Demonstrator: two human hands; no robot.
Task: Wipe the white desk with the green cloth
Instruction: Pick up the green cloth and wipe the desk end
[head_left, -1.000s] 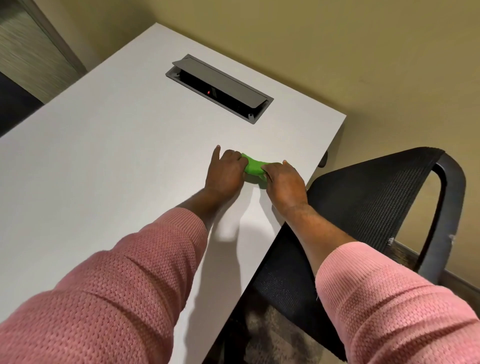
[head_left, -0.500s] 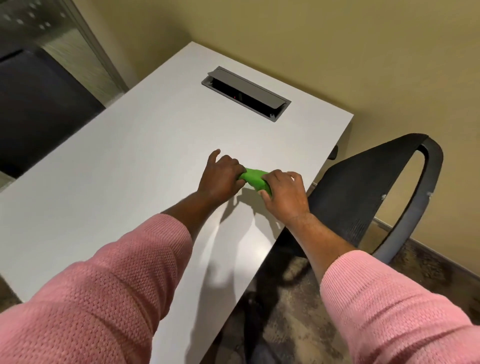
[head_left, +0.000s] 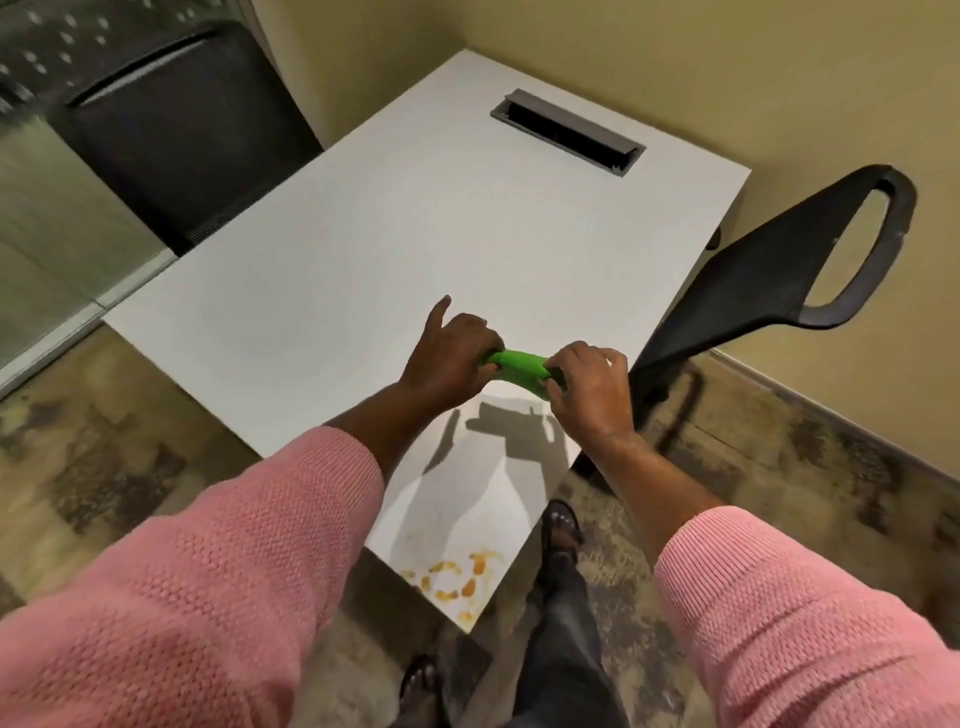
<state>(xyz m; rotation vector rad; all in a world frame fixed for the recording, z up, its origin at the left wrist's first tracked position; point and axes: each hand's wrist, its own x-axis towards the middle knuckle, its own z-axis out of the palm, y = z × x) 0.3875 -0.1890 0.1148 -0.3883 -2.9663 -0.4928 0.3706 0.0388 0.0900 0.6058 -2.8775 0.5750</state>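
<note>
ok, left hand (head_left: 448, 358) and right hand (head_left: 589, 387) each clamped on an end of the bunched green cloth (head_left: 521, 366), lifted above the white desk (head_left: 415, 218)

The white surface (head_left: 363, 249) is a rectangular top seen cornerwise, one corner nearest the camera. A grey cable hatch (head_left: 568, 132) is set flush into it near the far edge, its lid tilted open over a dark slot. Orange smears (head_left: 457, 577) lie scattered on the near corner, close to the edge. Dark shadows fall across the surface between the smears and the middle. The rest of the top is bare.
</note>
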